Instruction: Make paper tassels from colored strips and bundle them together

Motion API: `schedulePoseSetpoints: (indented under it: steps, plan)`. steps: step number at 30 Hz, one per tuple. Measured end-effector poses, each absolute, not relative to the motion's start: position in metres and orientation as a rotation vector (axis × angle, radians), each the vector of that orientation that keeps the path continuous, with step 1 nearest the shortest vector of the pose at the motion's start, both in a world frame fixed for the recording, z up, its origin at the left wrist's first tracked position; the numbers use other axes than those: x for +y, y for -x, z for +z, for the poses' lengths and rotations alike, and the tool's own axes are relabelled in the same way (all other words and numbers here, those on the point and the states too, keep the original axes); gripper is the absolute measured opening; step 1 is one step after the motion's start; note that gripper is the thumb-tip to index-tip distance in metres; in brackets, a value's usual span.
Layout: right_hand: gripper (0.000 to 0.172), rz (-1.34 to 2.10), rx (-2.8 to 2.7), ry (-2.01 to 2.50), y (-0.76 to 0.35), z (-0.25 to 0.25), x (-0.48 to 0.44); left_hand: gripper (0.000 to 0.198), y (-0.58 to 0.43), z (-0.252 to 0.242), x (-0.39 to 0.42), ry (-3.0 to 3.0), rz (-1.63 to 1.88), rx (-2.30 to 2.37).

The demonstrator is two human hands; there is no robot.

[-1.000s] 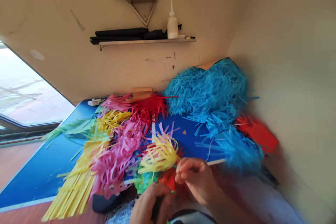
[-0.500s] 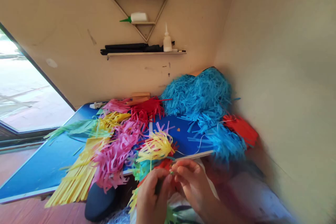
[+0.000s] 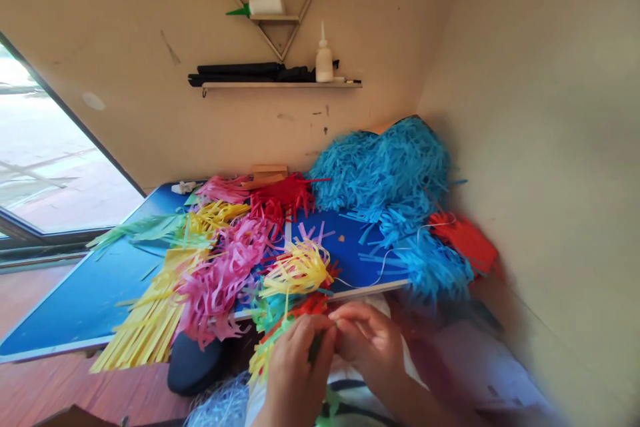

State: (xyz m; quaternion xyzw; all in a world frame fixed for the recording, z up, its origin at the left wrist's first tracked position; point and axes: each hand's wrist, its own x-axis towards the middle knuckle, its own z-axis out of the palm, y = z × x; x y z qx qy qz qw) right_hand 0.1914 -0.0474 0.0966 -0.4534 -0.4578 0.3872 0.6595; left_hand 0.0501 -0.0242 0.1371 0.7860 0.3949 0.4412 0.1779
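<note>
My left hand (image 3: pixel 303 363) and my right hand (image 3: pixel 370 343) meet at the fingertips just in front of the table's near edge. Both are closed in a pinch; what lies between the fingertips is too small to make out. Right behind them hangs a bunch of fringed paper strips, with a yellow tuft (image 3: pixel 297 270) on top and teal, red and green strips (image 3: pixel 275 313) below it. A thin white string (image 3: pixel 384 268) runs from near this bunch across the blue table (image 3: pixel 85 303) to the blue fringe (image 3: pixel 435 270) on the right.
Pink fringe (image 3: pixel 233 267), yellow strips (image 3: pixel 150 327), pale green strips (image 3: pixel 160 230) and red fringe (image 3: pixel 283 200) cover the table's middle. A large blue fringed mass (image 3: pixel 385 167) stands at the back right, near red paper (image 3: pixel 465 240). Bottles (image 3: pixel 324 63) sit on wall shelves.
The view has tipped slightly downward, so the shelves and table sit higher. My hands remain together, with the fingertips pressed closer; the small green bit between them no longer shows clearly.
</note>
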Motion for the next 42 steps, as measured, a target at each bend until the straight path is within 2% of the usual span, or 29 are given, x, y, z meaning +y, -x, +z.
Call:
schedulePoseSetpoints:
  steps: [5, 10, 14, 17, 22, 25, 31, 35, 42]
  plan:
    - [0.018, 0.846, -1.027, 0.994, -0.192, 0.095, -0.044, 0.013, -0.046, 0.131, -0.026, -2.161, 1.175, 1.139]
    - [0.024, 1.038, -1.019, 0.996, -0.189, 0.091, -0.045, 0.012, -0.044, 0.13, -0.025, -2.193, 1.169, 1.165]
    - [0.03, 1.051, -0.955, 1.029, -0.19, 0.091, -0.042, 0.008, -0.042, 0.129, -0.024, -2.284, 1.169, 1.142]
    - [0.026, 1.137, -0.981, 0.953, -0.196, 0.098, -0.038, 0.01, -0.041, 0.128, -0.023, -2.31, 1.209, 1.128]
    - [0.013, 0.967, -1.174, 0.904, -0.202, 0.108, -0.039, 0.01, -0.043, 0.136, -0.021, -2.294, 1.325, 1.085]
    - [0.013, 0.913, -1.244, 0.927, -0.202, 0.105, -0.042, 0.003, -0.044, 0.14, -0.019, -2.236, 1.353, 1.074]
    - [0.009, 0.772, -1.207, 0.973, -0.202, 0.1, -0.043, 0.003, -0.043, 0.138, -0.018, -2.246, 1.373, 1.059]
    - [0.011, 0.685, -1.284, 1.012, -0.202, 0.106, -0.046, 0.006, -0.048, 0.138, -0.019, -2.26, 1.529, 1.018]
    - [0.012, 0.585, -1.33, 1.037, -0.2, 0.111, -0.048, 0.013, -0.051, 0.133, -0.02, -2.314, 1.555, 0.946]
